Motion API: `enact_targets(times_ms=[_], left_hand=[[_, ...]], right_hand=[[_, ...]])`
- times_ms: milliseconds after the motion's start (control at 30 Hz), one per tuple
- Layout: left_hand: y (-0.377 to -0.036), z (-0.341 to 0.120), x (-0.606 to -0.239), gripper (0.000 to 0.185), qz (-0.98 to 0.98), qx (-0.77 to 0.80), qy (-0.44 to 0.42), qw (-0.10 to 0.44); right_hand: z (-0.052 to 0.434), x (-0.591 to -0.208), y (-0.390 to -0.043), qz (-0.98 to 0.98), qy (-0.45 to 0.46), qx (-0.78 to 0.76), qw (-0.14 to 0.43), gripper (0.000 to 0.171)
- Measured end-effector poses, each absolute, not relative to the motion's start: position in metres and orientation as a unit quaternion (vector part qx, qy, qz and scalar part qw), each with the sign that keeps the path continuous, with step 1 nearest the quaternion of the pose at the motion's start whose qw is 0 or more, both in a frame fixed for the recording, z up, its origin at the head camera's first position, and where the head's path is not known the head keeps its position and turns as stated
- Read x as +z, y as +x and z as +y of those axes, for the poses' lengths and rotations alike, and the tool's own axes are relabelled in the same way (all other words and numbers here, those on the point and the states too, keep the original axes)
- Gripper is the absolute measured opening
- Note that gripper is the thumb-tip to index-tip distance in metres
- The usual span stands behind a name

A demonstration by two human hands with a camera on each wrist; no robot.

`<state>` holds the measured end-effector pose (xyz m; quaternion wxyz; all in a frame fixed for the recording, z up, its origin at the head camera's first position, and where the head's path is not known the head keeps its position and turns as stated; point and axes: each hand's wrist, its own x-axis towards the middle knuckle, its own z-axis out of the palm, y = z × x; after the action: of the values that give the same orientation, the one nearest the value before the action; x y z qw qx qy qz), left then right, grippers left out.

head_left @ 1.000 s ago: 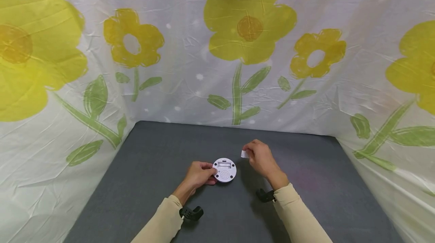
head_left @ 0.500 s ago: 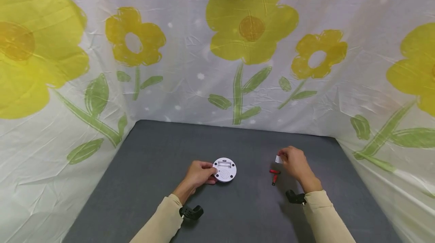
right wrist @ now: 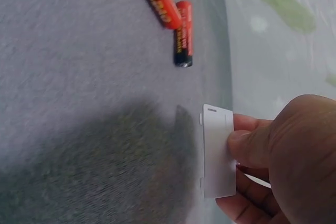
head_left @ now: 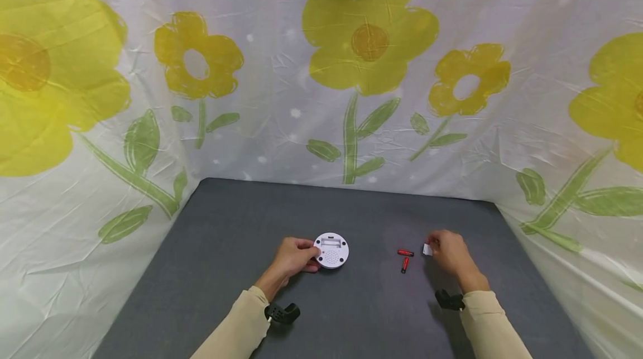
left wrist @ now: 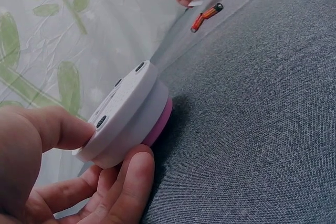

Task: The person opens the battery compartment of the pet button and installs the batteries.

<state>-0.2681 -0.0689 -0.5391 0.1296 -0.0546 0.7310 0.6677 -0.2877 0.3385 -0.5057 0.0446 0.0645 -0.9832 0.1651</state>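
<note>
A round white device [head_left: 331,250] with a pink underside [left wrist: 157,124] lies face down on the grey table, its battery bay uncovered. My left hand [head_left: 293,258] grips its left rim between thumb and fingers [left wrist: 121,182]. My right hand [head_left: 449,253] is far to the right and pinches a small white battery cover [head_left: 427,249] [right wrist: 219,151] just above the table. Two red batteries [head_left: 404,258] [right wrist: 170,17] lie on the table between the device and the right hand.
The grey felt table [head_left: 321,314] is walled on three sides by a white sheet with yellow flowers [head_left: 369,41]. Black wrist mounts [head_left: 283,313] sit on both beige sleeves.
My right hand carried the white cover from beside the device out to the right, past the two red batteries now lying in view. The left hand and device stayed put.
</note>
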Motion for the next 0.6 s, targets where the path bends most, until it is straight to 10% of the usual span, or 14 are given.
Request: enact_targets(times_ms=[600], left_hand=[[-0.267, -0.07, -0.539, 0.036, 0.732, 0.665, -0.056, 0.134]], right_hand=[[0.346, -0.523, -0.282, -0.986, 0.054, 0.155, 0.043, 0.013]])
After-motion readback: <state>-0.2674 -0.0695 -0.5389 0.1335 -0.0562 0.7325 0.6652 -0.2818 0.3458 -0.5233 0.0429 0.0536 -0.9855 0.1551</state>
